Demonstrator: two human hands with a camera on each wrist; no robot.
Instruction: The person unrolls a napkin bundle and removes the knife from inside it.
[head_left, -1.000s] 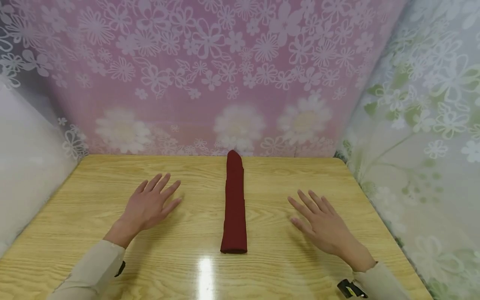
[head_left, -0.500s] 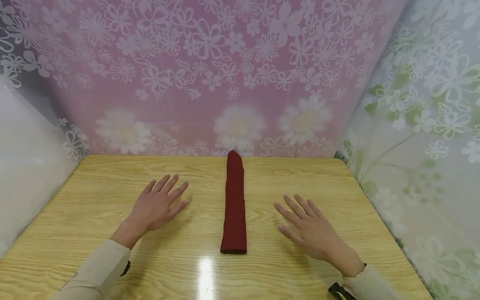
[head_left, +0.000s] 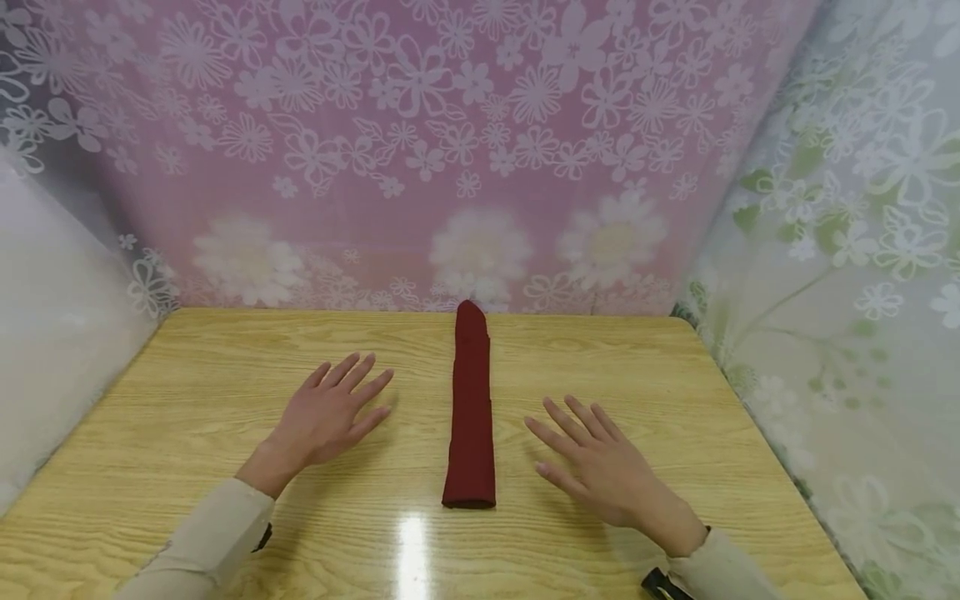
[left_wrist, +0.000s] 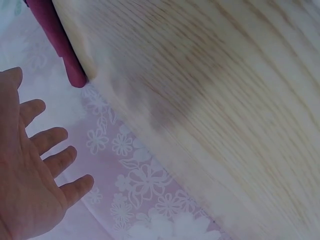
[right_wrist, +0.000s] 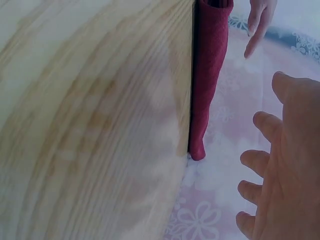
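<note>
From my station I count one dark red cloth, a long, soft-looking roll with a rounded far tip and slightly stepped sides, lying lengthwise on one table of glossy yellow wood grain. Of two bare hands, the left hand is to the cloth's left and the right hand to its right, both near it, touching neither it nor each other, fingers extended and spread apart. Two beige sleeves reach in from the cloth's near side. Beyond its far tip, one pink backdrop carries white flowers. My right wrist view shows folded layers inside the cloth's near end; my head view gives me just its edge there.
</note>
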